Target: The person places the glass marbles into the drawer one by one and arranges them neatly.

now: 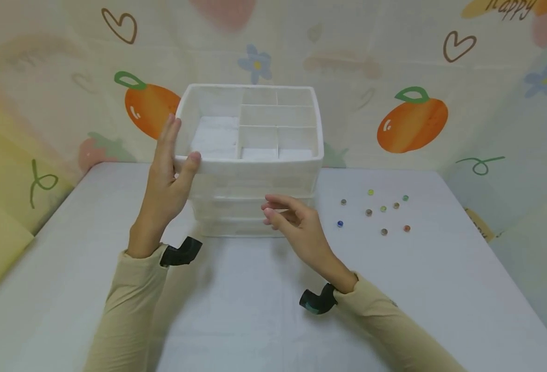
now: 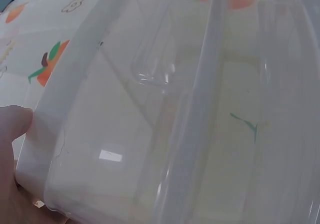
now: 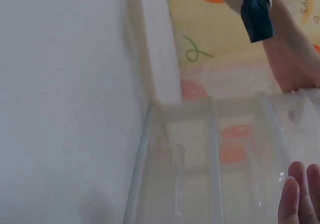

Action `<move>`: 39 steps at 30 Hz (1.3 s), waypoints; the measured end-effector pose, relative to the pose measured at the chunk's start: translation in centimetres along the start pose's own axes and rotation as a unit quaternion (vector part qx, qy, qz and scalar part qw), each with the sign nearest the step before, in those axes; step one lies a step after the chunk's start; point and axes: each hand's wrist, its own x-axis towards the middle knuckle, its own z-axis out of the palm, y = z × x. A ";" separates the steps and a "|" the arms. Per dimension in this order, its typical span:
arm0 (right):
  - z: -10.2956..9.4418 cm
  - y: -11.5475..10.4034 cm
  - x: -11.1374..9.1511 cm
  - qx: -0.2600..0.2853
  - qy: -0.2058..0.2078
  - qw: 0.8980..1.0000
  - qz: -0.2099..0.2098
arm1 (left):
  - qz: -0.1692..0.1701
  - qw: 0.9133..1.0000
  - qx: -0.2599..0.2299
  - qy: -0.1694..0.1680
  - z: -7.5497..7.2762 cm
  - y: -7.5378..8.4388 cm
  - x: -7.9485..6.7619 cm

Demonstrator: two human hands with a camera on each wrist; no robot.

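Observation:
A white plastic drawer box with a divided open top tray and clear drawers below stands at the back of the table. My left hand rests against its front left corner, the fingers straight along the side and the thumb on the front rim. In the left wrist view, the thumb touches the white upper edge beside a clear drawer front. My right hand is in front of the lower drawers, its fingers loosely bent and holding nothing. In the right wrist view, its fingertips appear near the drawer fronts.
Several small coloured glass marbles lie scattered on the white tabletop, right of the box. A blue one is among the closest to it. Behind the table hangs a printed cloth with oranges and hearts.

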 end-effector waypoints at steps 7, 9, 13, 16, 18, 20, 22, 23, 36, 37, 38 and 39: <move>0.9 -0.1 0.5 0.041 0.009 0.999 0.012 | 0.014 1.000 -0.012 0.011 0.1 0.0 0.0; 1.1 0.0 0.6 0.052 0.012 0.998 0.017 | 0.014 1.000 -0.013 0.011 0.1 0.0 0.1; 1.5 0.2 0.9 0.081 0.013 0.996 0.029 | 0.002 1.000 -0.012 0.010 0.1 0.1 0.1; 1.9 0.2 1.1 0.103 0.010 0.994 0.036 | -0.005 1.000 -0.009 0.008 0.0 0.1 0.2; 2.1 0.2 1.2 0.116 0.010 0.992 0.041 | -0.008 1.000 -0.010 0.007 0.0 0.1 0.2; 2.4 0.2 1.4 0.132 0.014 0.990 0.050 | -0.008 1.000 -0.009 0.007 0.0 0.1 0.2; 2.7 0.2 1.5 0.152 0.022 0.986 0.061 | -0.007 1.000 -0.007 0.008 0.0 0.1 0.2; 2.8 0.2 1.5 0.161 0.026 0.984 0.067 | -0.007 1.000 -0.006 0.007 0.0 0.1 0.2; 4.6 0.2 2.0 0.215 0.046 0.970 0.100 | -0.029 1.000 0.000 -0.007 -0.1 0.1 0.0; 4.7 0.2 2.0 0.216 0.047 0.970 0.101 | -0.034 0.999 -0.001 -0.010 -0.2 0.1 -0.1; 4.8 0.1 2.1 0.217 0.049 0.970 0.101 | -0.037 0.999 -0.001 -0.012 -0.2 0.1 -0.1; 4.9 0.1 2.1 0.220 0.051 0.969 0.102 | -0.041 0.999 -0.002 -0.014 -0.2 0.1 -0.1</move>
